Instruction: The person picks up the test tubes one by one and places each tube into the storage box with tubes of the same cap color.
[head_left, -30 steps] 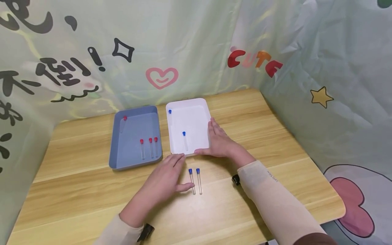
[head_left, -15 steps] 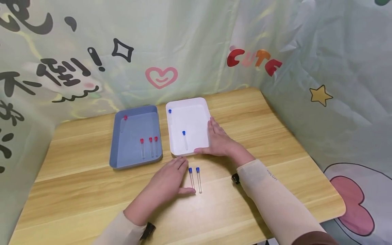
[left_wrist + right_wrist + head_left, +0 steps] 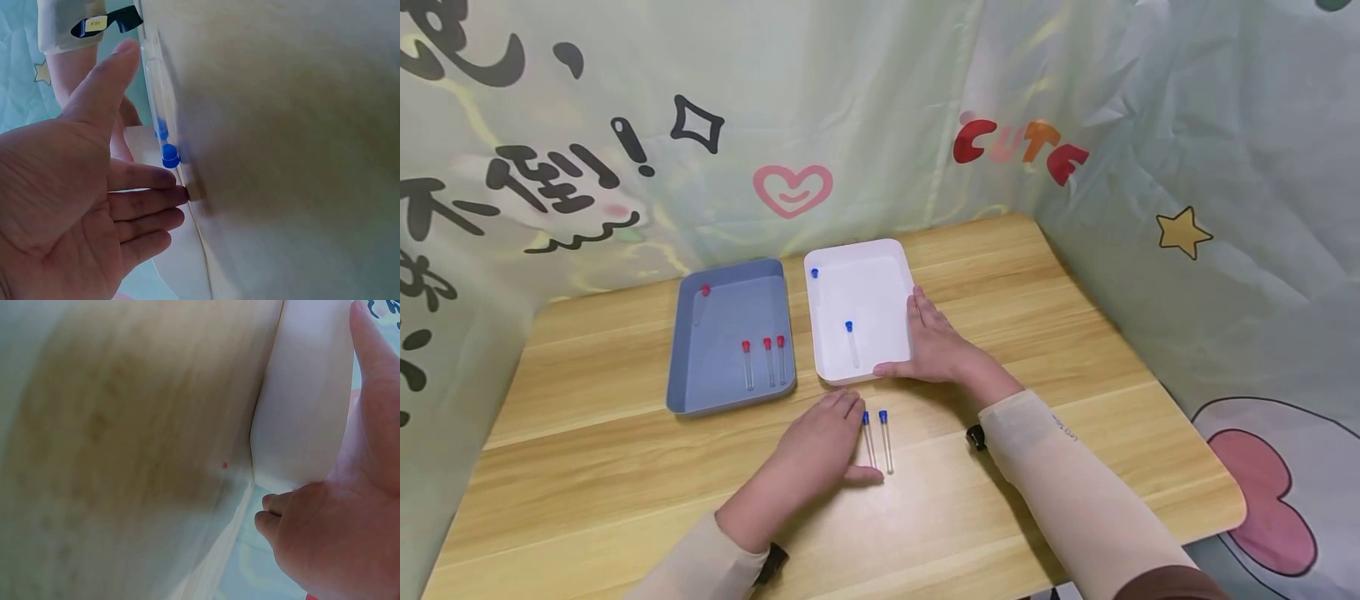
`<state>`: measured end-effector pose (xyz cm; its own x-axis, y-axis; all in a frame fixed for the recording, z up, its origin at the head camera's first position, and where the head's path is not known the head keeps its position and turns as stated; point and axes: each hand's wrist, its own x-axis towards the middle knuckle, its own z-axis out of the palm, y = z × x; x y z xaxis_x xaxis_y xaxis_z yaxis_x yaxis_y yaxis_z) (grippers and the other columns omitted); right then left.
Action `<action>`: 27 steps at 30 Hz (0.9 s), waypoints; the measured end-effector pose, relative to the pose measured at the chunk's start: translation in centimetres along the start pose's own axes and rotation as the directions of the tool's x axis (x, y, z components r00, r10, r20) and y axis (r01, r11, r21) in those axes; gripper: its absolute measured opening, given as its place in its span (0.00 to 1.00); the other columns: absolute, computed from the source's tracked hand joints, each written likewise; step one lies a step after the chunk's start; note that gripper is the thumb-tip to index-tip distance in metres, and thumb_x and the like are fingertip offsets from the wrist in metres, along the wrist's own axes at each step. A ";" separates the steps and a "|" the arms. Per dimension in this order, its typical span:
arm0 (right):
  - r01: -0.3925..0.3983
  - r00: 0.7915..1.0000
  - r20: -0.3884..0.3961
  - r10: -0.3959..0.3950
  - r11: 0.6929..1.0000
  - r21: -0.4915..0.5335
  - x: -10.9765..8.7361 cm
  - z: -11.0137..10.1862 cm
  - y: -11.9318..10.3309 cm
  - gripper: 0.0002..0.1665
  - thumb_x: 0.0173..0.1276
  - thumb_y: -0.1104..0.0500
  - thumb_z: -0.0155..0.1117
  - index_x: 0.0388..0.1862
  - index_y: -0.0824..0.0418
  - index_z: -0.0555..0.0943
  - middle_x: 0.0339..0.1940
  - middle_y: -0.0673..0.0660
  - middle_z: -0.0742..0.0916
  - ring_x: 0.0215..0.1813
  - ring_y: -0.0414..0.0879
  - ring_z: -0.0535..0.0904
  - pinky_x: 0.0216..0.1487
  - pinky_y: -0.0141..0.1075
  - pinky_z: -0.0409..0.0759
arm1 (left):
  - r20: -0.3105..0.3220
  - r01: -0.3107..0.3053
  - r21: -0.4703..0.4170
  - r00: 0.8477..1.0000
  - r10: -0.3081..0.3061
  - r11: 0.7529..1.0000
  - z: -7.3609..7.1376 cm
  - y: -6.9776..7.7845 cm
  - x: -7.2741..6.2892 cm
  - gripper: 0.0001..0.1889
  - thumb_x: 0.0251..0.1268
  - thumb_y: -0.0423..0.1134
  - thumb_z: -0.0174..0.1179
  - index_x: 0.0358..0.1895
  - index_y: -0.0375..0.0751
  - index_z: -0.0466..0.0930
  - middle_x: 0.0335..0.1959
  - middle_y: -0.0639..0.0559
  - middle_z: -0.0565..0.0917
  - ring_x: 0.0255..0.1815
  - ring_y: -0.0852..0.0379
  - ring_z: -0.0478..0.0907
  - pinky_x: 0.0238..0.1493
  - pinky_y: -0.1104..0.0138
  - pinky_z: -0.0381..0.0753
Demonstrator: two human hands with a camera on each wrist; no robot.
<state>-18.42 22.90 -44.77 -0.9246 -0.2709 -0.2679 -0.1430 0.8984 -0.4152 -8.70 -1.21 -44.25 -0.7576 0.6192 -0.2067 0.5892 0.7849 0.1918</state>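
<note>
My left hand (image 3: 817, 442) is by two clear tubes with blue caps on the table, its fingers fairly straight and thumb spread. The nearer tube (image 3: 869, 440) lies between fingertips and thumb; the second tube (image 3: 887, 446) is just to its right. In the left wrist view, the palm (image 3: 56, 187) holds nothing, with the blue caps (image 3: 169, 156) just past the fingers. My right hand (image 3: 938, 346) rests against the near right corner of the white tray (image 3: 880, 287), straight fingers along its side and thumb at its front rim. Two blue-capped tubes lie in that tray, one (image 3: 852, 343) near the middle.
A grey-blue tray (image 3: 722, 321) stands left of the white one and holds several red-capped tubes (image 3: 769, 362). Both sit on a wooden table (image 3: 1015, 333). Printed curtains (image 3: 880, 108) enclose its back and sides.
My left hand has moved back from the white tray's front edge and rightward, closer to the two loose tubes. The right hand stays at the tray's corner.
</note>
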 end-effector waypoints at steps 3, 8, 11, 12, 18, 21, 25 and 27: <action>-0.001 1.000 -0.005 0.001 1.000 0.003 0.0 0.0 0.0 0.88 0.62 0.18 0.70 0.89 0.71 0.30 0.92 0.64 0.30 0.94 0.56 0.28 0.94 0.53 0.45 | 0.011 0.004 0.026 1.000 -0.004 1.000 0.0 0.3 -0.1 0.61 0.57 0.76 0.71 0.79 0.27 0.69 0.82 0.34 0.72 0.85 0.38 0.67 0.88 0.51 0.65; -0.001 1.000 -0.011 0.001 1.000 0.000 0.0 0.0 0.0 0.88 0.62 0.18 0.70 0.89 0.71 0.30 0.91 0.65 0.30 0.94 0.57 0.29 0.94 0.53 0.46 | 0.017 0.008 0.073 1.000 -0.010 0.997 0.1 0.6 -0.1 0.59 0.56 0.74 0.73 0.78 0.28 0.71 0.81 0.34 0.73 0.85 0.39 0.68 0.88 0.53 0.67; -0.001 1.000 -0.011 0.001 1.000 -0.010 0.0 0.1 -0.1 0.88 0.62 0.18 0.69 0.88 0.71 0.30 0.91 0.65 0.30 0.94 0.57 0.29 0.94 0.53 0.45 | 0.021 0.012 0.084 1.000 -0.014 0.996 0.1 0.7 -0.1 0.57 0.56 0.73 0.74 0.77 0.29 0.72 0.81 0.35 0.74 0.85 0.40 0.68 0.88 0.54 0.67; -0.001 1.000 -0.012 0.001 1.000 -0.012 0.0 0.1 -0.1 0.88 0.62 0.18 0.69 0.88 0.71 0.30 0.91 0.65 0.30 0.94 0.57 0.29 0.94 0.53 0.45 | 0.021 0.014 0.084 1.000 -0.016 0.996 0.1 0.8 -0.1 0.57 0.56 0.73 0.74 0.76 0.29 0.73 0.81 0.35 0.74 0.85 0.40 0.68 0.87 0.54 0.67; 0.002 1.000 -0.008 -0.002 1.000 -0.008 0.0 0.0 0.0 0.87 0.63 0.19 0.69 0.88 0.72 0.30 0.91 0.66 0.30 0.94 0.57 0.28 0.95 0.53 0.42 | 0.016 0.016 0.099 1.000 -0.017 0.995 0.4 0.8 0.1 0.55 0.56 0.72 0.75 0.75 0.29 0.74 0.80 0.35 0.75 0.84 0.41 0.69 0.87 0.55 0.68; 0.005 1.000 -0.007 -0.005 1.000 -0.009 0.0 0.0 0.0 0.87 0.64 0.20 0.69 0.88 0.72 0.30 0.91 0.66 0.30 0.94 0.57 0.27 0.95 0.53 0.41 | 0.019 0.017 0.089 1.000 -0.018 0.996 0.4 0.8 0.0 0.54 0.57 0.71 0.75 0.74 0.29 0.74 0.80 0.35 0.74 0.84 0.41 0.69 0.87 0.55 0.68; 0.005 1.000 -0.009 -0.006 1.000 -0.011 0.1 0.1 0.0 0.87 0.64 0.20 0.69 0.88 0.72 0.30 0.91 0.66 0.31 0.94 0.57 0.28 0.95 0.53 0.41 | 0.031 0.010 0.059 0.999 -0.012 0.998 0.2 0.6 0.0 0.54 0.58 0.69 0.76 0.75 0.28 0.74 0.81 0.34 0.73 0.85 0.40 0.68 0.88 0.54 0.67; 0.006 1.000 -0.009 -0.006 1.000 -0.012 0.1 0.1 0.0 0.87 0.64 0.20 0.69 0.88 0.73 0.30 0.91 0.66 0.31 0.94 0.57 0.28 0.95 0.53 0.41 | 0.034 0.005 0.041 0.999 -0.006 0.999 0.1 0.5 -0.1 0.53 0.59 0.69 0.76 0.75 0.28 0.74 0.81 0.34 0.73 0.85 0.40 0.68 0.88 0.53 0.67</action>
<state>-18.51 22.88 -44.88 -0.9268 -0.2731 -0.2578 -0.1524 0.9009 -0.4064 -8.34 -0.88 -44.28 -0.7513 0.6148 -0.2399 0.5967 0.7882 0.1509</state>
